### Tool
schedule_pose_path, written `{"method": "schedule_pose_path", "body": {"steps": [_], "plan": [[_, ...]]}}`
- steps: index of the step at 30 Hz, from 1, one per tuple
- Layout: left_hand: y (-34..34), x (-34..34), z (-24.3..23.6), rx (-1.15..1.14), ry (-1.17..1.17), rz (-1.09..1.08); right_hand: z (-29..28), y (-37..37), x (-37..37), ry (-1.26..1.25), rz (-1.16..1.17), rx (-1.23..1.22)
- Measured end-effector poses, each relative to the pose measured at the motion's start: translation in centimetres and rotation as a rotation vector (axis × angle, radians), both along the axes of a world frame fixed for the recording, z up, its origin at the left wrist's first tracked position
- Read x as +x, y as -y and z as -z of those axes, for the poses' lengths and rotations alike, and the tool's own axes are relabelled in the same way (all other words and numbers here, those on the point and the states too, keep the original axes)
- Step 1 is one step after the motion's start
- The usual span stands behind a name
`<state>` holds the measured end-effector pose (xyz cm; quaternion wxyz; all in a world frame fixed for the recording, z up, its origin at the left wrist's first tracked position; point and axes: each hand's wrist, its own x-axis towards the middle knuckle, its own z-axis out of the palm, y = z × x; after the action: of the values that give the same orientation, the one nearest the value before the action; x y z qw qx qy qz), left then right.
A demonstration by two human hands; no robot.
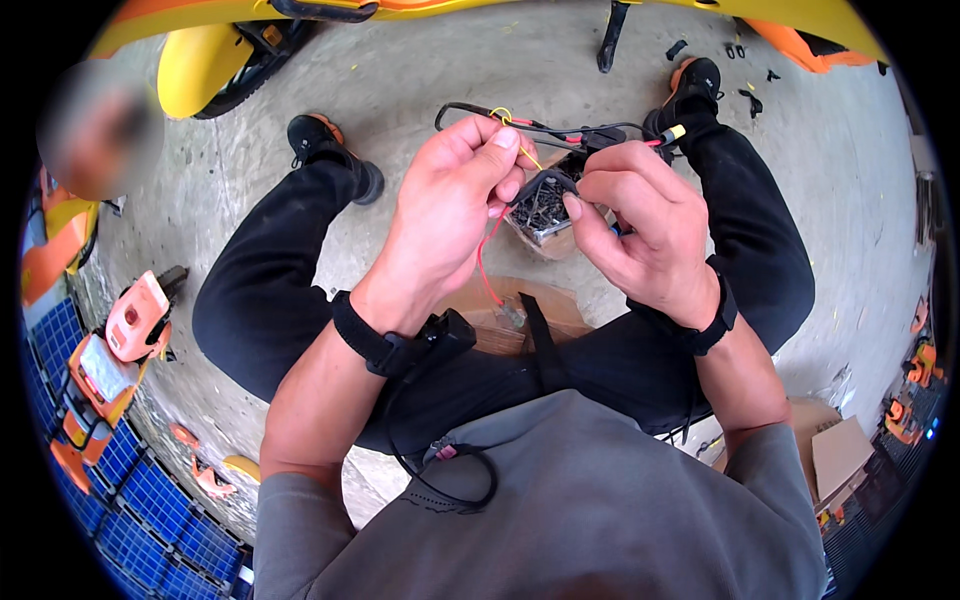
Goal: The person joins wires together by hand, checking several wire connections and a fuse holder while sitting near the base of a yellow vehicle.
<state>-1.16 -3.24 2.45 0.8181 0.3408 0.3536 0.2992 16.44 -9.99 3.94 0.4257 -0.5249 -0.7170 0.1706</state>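
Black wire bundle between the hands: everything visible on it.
The thin black wire bundle runs with red and yellow leads, looping from above the left hand across to a yellow-tipped connector on the right. Both hands pinch a small dark part at its middle; the right hand grips from the side. A red lead hangs slack below.

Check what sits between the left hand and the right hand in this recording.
In the head view, a small black connector part with red and yellow wires sits between the left hand and right hand, both pinching it; a box of screws lies below.
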Motion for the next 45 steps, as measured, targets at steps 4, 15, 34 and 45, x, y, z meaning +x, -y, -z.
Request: {"method": "schedule_pose_path", "body": {"steps": [4,15,34,45], "plan": [[0.0,0.0,-0.1,-0.058,-0.020,-0.057,0.3,0.1,-0.5,0.084,-0.029,0.113],[-0.3,-0.1,0.5,0.145,-0.057,-0.044,0.1,0.6,-1.2,-0.061,-0.068,-0.096],[0.3,0.3,0.4,0.789,-0.412,0.057,-0.5,-0.4,1.8,-0.970,-0.099,-1.158],[0.2,-0.2,-1.7,0.444,-0.388,0.268,-0.8,-0.4,2.6,-0.743,-0.053,-0.874]]}}
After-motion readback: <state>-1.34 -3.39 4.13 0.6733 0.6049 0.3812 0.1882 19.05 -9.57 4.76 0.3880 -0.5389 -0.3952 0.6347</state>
